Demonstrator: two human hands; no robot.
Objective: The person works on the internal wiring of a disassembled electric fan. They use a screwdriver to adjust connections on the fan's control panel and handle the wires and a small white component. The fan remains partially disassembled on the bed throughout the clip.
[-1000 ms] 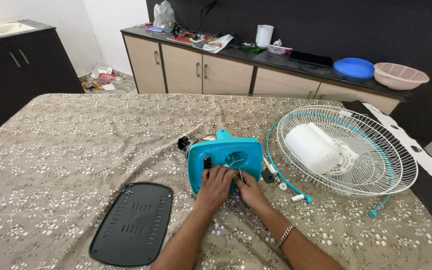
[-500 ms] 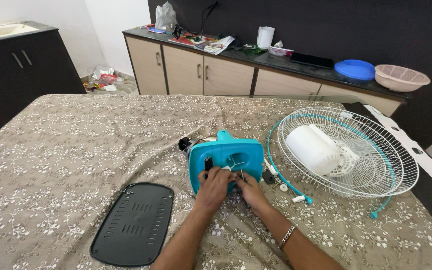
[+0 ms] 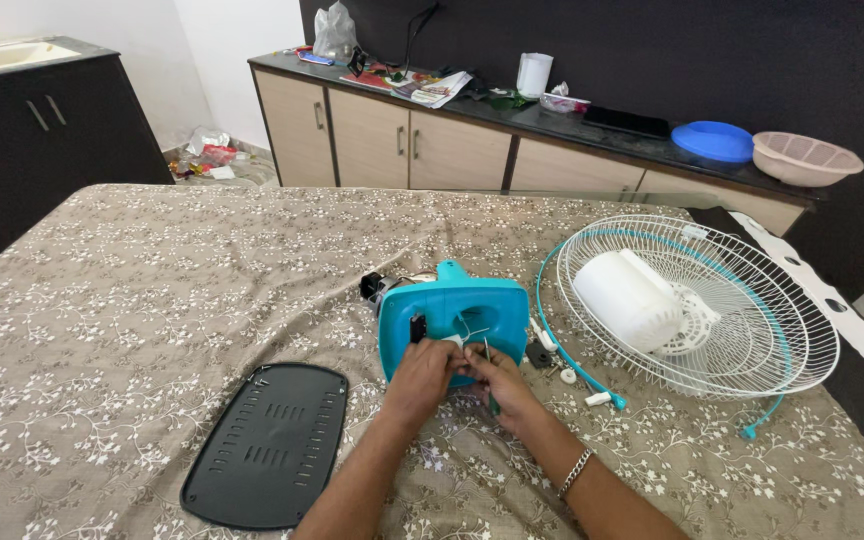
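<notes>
- Head view looks down on a table draped in a brown floral cloth [image 3: 132,290], with a teal fan housing [image 3: 457,315] lying near its middle
- Left hand [image 3: 420,378] rests against the near edge of the teal fan housing, fingers curled inward and pinched at thin white wires [image 3: 470,333] coming out of the housing's opening
- Right hand [image 3: 500,385] sits just right of the left hand, touching it, fingers closed around a slim dark tool [image 3: 492,400]; what kind of tool cannot be told
- A metal bracelet [image 3: 574,472] circles the right wrist, nearer the camera than the housing
- A dark motor end [image 3: 372,287] sticks out at the housing's far left corner
- A white wire fan guard [image 3: 752,320] with a teal rim lies right of the housing, well apart from the hands; a white cylindrical part [image 3: 627,298] rests inside it
- Small loose parts, white and black [image 3: 542,352], lie just right of the housing, between it and the guard
- A black vented plate [image 3: 267,445] lies flat on the cloth, left of and nearer than the housing
- Beyond the housing stands a dark-topped cabinet [image 3: 412,140] bearing a blue dish [image 3: 717,140] and a pink basket [image 3: 805,158]
</notes>
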